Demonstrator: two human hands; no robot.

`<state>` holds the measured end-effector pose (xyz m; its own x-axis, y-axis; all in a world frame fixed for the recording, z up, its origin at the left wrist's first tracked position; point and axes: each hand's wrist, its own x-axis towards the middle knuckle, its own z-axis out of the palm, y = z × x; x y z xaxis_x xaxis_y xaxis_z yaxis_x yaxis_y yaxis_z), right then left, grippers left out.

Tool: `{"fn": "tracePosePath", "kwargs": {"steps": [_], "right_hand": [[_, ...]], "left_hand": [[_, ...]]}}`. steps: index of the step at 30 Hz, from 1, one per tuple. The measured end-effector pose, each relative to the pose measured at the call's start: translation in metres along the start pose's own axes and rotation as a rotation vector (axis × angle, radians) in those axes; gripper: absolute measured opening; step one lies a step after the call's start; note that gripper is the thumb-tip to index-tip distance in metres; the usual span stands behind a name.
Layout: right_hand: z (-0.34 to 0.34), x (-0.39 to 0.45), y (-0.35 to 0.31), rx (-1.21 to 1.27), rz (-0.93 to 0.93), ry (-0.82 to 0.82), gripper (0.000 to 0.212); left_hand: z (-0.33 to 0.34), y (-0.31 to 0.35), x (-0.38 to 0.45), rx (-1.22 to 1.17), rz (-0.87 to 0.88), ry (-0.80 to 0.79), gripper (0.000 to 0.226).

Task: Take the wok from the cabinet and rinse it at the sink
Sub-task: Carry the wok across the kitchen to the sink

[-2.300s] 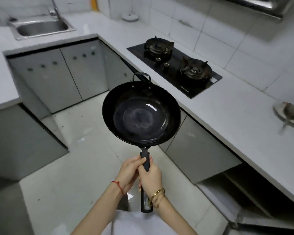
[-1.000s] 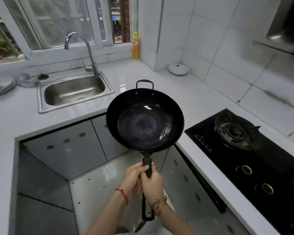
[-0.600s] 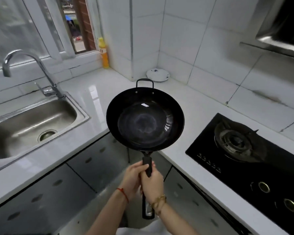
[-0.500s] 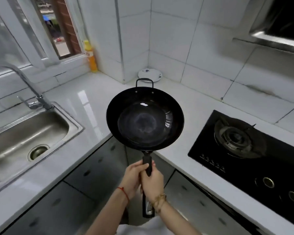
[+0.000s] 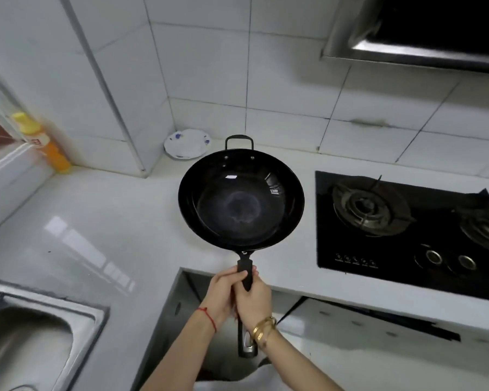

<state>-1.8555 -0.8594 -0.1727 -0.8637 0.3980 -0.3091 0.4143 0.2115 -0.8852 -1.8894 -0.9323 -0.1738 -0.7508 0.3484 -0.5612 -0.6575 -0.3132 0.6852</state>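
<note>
Swung rightward since earlier: sink (image 5: 26,334) now at 8 o'clock of wok (image 5: 241,198).
Both hands, left (image 5: 223,297) and right (image 5: 253,301), clenched around handle (image 5: 244,273), probably steadying weight.

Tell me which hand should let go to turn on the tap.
Probably the left hand: the steel sink lies on its side, while the right hand also grips the black wok handle and could hold it alone.

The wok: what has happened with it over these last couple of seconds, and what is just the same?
The wok has been carried from over the floor by the cabinets to above the white counter, between the sink and the gas hob. Nothing was picked up or let go. As before, the left hand and right hand both grip its long handle, and it looks empty.
</note>
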Motion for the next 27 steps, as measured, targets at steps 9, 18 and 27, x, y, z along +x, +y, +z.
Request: {"fn": "tracePosePath", "kwargs": {"steps": [9, 18, 27], "right_hand": [[0.010, 0.047, -0.012, 0.009, 0.060, 0.114, 0.030], [0.021, 0.074, -0.009, 0.029, 0.085, 0.138, 0.032], [0.027, 0.082, -0.004, 0.042, 0.111, 0.141, 0.035]], "left_hand": [[0.007, 0.026, 0.052, -0.003, -0.123, -0.061, 0.027], [0.001, 0.035, 0.082, 0.087, -0.140, -0.069, 0.027], [-0.003, 0.037, 0.090, 0.100, -0.148, -0.065, 0.028]]}}
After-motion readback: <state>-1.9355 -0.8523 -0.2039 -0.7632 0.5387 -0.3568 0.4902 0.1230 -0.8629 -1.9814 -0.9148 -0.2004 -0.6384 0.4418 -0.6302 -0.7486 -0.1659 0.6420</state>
